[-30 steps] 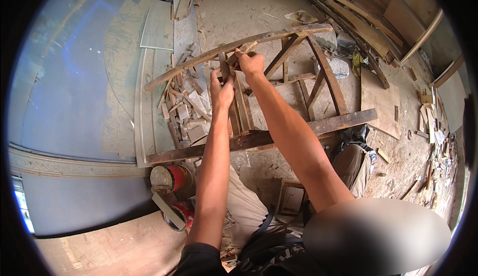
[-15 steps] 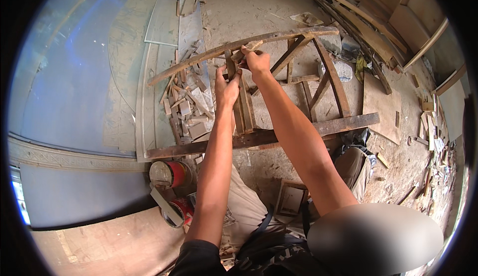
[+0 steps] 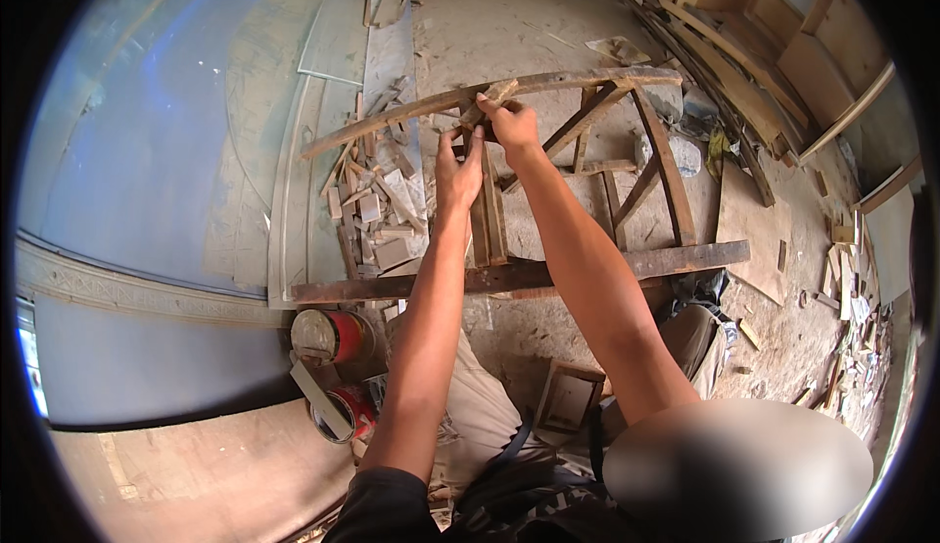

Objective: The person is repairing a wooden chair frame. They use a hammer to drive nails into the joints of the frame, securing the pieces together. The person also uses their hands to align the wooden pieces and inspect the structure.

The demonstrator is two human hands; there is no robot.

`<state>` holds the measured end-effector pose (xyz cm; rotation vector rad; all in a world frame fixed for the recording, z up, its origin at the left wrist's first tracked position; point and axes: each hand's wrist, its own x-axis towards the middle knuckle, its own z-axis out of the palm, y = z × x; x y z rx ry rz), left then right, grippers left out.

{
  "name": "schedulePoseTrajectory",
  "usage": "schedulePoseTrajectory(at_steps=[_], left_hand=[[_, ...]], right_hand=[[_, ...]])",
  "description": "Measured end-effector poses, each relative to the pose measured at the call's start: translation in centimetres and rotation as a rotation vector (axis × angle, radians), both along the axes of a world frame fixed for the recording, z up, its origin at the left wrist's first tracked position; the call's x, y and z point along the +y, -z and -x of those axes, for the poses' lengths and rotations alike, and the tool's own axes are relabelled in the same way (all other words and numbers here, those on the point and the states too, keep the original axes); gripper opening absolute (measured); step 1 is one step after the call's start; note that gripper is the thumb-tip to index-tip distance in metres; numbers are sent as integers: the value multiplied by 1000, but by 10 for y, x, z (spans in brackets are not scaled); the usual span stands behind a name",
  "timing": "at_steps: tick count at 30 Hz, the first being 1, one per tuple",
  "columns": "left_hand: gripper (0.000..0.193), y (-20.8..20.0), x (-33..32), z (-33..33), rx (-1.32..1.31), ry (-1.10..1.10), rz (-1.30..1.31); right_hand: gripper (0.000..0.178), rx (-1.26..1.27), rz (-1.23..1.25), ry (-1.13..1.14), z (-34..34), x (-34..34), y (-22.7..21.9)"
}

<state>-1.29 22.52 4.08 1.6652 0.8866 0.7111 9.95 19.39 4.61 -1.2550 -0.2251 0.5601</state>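
Note:
A weathered wooden frame with a curved top rail, slanting braces and a thick straight lower beam lies before me. My right hand pinches a small rough wood block against the curved rail, near its middle. Just below and to the left, my left hand has thumb and fingers closed around a strut of the frame, close under the block. The fingertips partly hide where strut, block and rail meet.
Wood offcuts lie heaped left of the frame beside glass sheets. Two red tins stand near my left forearm. Long boards and cabinet parts are stacked at the far right. A small wooden frame lies near my legs.
The view has shifted slightly, so the frame sits a little lower and further right. Both hands stay at the same joint, and the left hand is a little closer to the right.

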Motion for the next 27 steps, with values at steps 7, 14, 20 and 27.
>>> schedulePoseTrajectory(at_steps=[7,14,20,27], left_hand=[[45,30,24,-2,-27,-74,-224],[59,6,4,-4,-77,-17,-79],[55,-2,2,0,-90,96,-62],[52,-8,-1,0,-59,94,-22]], right_hand=[[30,-52,65,-26,6,4,-8],[41,-119,111,-12,1,-3,-8],[37,-50,183,-95,-4,-2,-6],[41,0,154,-126,-6,-1,-6]])
